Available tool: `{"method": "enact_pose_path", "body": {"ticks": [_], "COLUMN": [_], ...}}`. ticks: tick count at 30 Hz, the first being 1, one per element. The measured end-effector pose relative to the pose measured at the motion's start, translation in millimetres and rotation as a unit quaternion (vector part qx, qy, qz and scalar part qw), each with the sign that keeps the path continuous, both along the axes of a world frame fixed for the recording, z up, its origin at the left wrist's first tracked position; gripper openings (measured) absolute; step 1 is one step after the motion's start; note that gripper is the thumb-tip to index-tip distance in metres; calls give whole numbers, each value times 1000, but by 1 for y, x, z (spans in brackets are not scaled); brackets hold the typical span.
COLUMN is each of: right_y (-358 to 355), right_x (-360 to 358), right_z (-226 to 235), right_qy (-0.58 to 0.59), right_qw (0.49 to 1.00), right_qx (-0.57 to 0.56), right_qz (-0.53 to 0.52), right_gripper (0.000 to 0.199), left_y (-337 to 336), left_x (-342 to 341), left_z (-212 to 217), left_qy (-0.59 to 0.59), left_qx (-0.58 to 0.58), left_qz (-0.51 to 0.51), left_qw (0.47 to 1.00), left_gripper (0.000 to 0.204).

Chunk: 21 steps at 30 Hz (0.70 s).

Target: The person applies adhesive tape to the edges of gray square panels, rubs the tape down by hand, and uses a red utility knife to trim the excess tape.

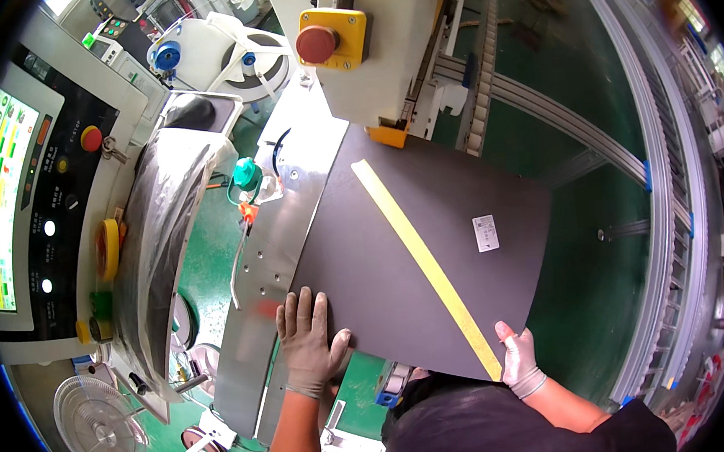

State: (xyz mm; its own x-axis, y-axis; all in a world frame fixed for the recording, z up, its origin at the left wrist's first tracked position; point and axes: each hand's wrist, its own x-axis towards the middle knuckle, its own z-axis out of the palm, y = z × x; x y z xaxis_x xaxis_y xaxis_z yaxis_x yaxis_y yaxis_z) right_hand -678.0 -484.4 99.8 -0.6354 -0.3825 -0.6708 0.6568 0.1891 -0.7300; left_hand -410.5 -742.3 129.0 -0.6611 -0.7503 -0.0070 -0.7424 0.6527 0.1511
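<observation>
A large dark grey panel (pixel 427 196) lies flat in front of me, its left edge over a metal machine bed (pixel 244 343). A yellow strip (pixel 418 251) runs diagonally across its top face, and a white printed label (pixel 485 233) is stuck to the right of it. My left hand (pixel 306 347), in a grey glove, rests with fingers stretched out at the panel's near left corner, partly on the metal bed. At the near right corner my right hand (pixel 518 362), in a pale glove, holds the panel's edge beside the strip's end. Its thumb shows on top; the other fingers are largely hidden.
A machine head with a yellow box and red stop button (pixel 317 44) stands at the panel's far side. To the left are a control screen (pixel 12 200), a plastic-covered board (pixel 161 232) and a fan (pixel 99 427). Metal roller rails (pixel 671 204) curve along the right.
</observation>
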Motion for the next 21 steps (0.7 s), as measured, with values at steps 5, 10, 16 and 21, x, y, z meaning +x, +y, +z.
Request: {"method": "enact_pose_path", "body": {"ticks": [5,10,16,21], "right_y": [-23,-34,-82,-110], "right_x": [-51,-104,-163,-214], "right_z": [-18,-56,-37,-40], "right_qy": [7,-40,-7,-48], "right_qw": [1000,999,999,995], "right_qx": [23,4,-38,-91], "right_qz": [-11,-35,-14,0], "right_gripper": [35,74,47,37], "left_y": [-32,-56,-59,-58], "left_x": [-50,-88,-88,-92], "left_z": [-6,-10,-19,-18], "left_qy": [16,63,85,45], "left_qx": [-9,-34,-34,-49], "left_qz": [-2,59,147,152], "left_qw": [1000,996,985,986], "left_gripper": [75,78,77,74]}}
